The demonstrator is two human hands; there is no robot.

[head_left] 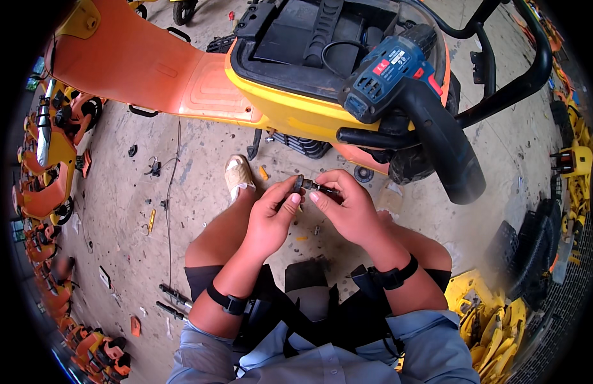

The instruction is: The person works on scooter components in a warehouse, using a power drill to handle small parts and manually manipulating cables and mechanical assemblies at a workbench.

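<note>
Two black woven-looking straps, one per forearm, and two bare hands, all on the near side of one orange-and-yellow plastic scooter body. The left hand is pinching one end of one small dark round-headed part, and the right hand grips the other end, so it's between them, near the scooter body's lower edge. Can't tell if it's one piece or two joined. One chunky blue-and-black power drill with a red trigger lies across the scooter body's right end, beside its one open black compartment. Way off left of the scooter body: a row of orange scooters, too blurry to count.
</note>
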